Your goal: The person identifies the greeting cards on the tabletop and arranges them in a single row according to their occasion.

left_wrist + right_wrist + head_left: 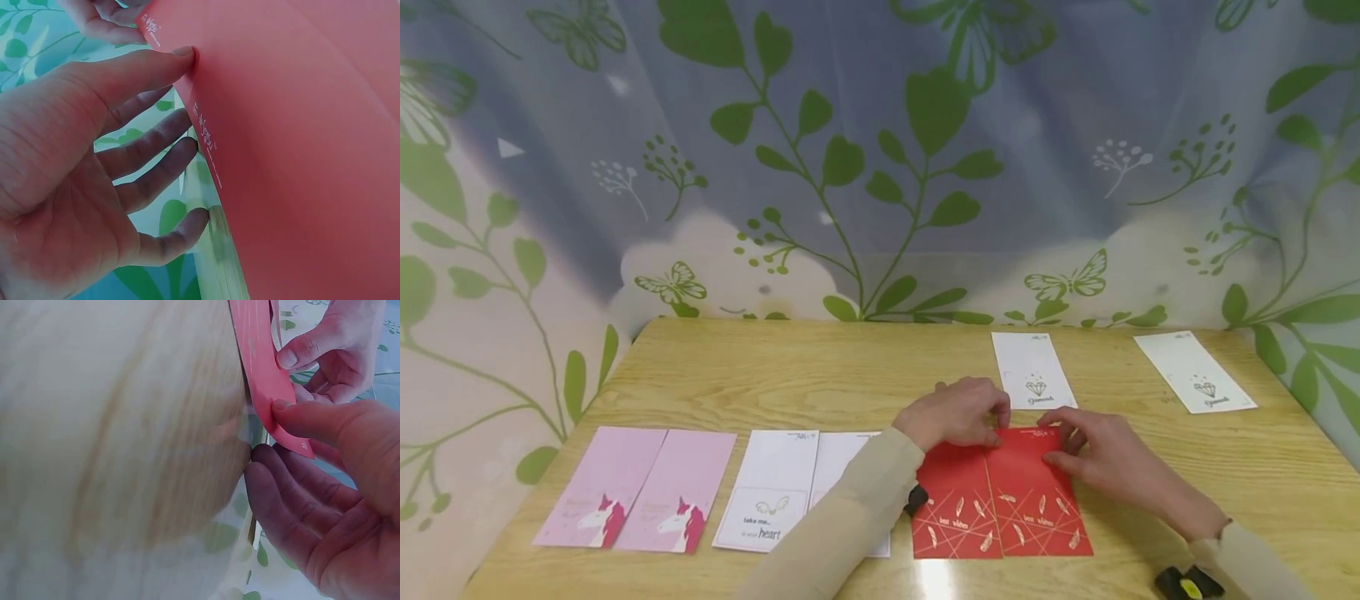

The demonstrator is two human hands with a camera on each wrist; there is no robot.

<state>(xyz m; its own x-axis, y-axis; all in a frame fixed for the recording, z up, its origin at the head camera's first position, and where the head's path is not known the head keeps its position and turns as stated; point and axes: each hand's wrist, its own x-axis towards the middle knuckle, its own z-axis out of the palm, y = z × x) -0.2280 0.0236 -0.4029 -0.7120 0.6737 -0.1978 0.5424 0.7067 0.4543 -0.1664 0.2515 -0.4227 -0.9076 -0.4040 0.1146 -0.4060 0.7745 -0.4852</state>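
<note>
the left hand and right hand pinch the far edge of the red cards, which lie lengthwise on the near side of both grips.

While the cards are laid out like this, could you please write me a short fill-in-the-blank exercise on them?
1. The left grip and the right grip touch "best wishes" cards coloured ____.
2. At the table's left end, the pink cards number ____.
3. Between these and the "best wishes" cards lie other cards, whose background is ____.

Missing words: red; two; white.
</note>
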